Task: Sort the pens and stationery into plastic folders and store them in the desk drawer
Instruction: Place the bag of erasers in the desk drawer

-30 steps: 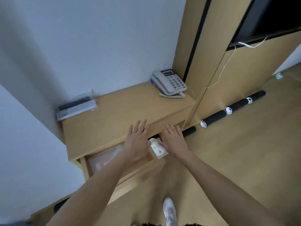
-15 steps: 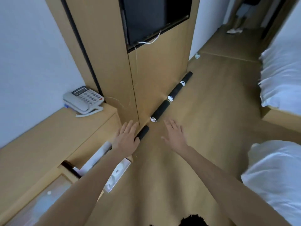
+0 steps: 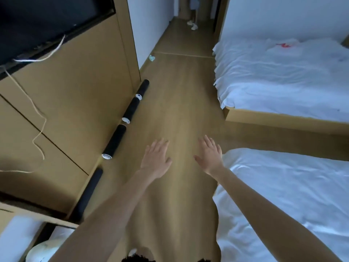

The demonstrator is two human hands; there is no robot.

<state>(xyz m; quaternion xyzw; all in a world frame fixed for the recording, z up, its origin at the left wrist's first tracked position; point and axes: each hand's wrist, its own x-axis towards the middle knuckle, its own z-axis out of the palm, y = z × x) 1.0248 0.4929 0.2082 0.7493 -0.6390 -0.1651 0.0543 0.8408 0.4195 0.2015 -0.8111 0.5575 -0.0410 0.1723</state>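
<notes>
My left hand [image 3: 156, 157] and my right hand [image 3: 209, 155] are stretched out over the wooden floor [image 3: 179, 103], fingers straight and spread, holding nothing. Both hover in the aisle, clear of any object. At the bottom left corner a bit of the open desk drawer [image 3: 37, 241] shows, with something white inside; my left forearm covers part of it. No pens or plastic folders can be made out in this view.
Several black rolls [image 3: 115, 140] lie on the floor along the wooden cabinet wall [image 3: 75, 95] on the left. A dark screen [image 3: 47, 19] with a loose white cable hangs above. Two beds with white bedding [image 3: 283, 76] [image 3: 292, 195] stand on the right. Someone's feet stand in the far hallway.
The view has swung right, away from the desk toward the aisle and beds. Both hands have left the drawer and now hover empty over the floor.
</notes>
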